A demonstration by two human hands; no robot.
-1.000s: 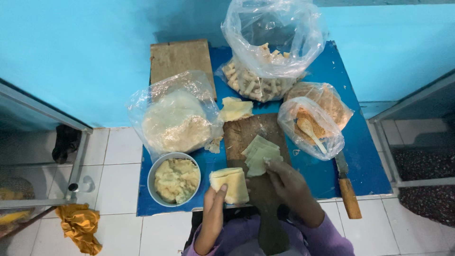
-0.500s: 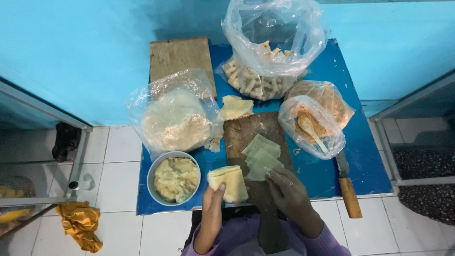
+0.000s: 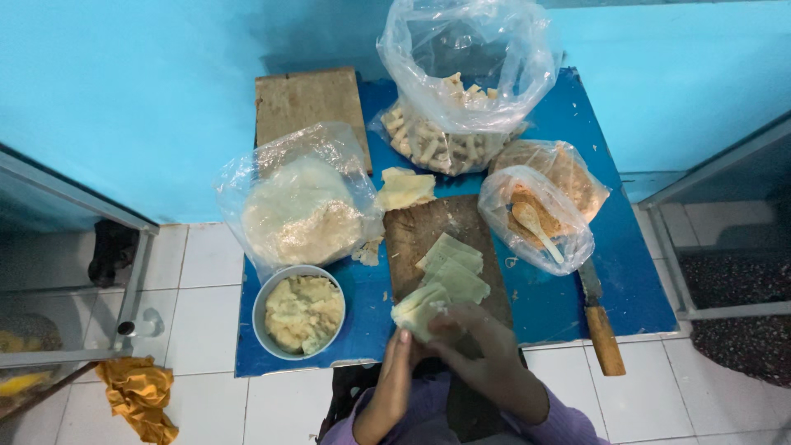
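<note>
Low in the frame, my right hand (image 3: 482, 346) pinches a pale wrapper (image 3: 418, 309) over the board (image 3: 441, 235). My left hand (image 3: 397, 371) touches the wrapper's lower edge with loosely extended fingers, holding nothing; the bowl (image 3: 268, 292) sits just left.

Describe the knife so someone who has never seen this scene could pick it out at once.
Start at the blue table against the turquoise wall. At its right front edge, below the small clear bag holding a wooden spoon, lies the knife. It alone has a metal blade and a brown wooden handle, which sticks out over the white floor tiles.
</note>
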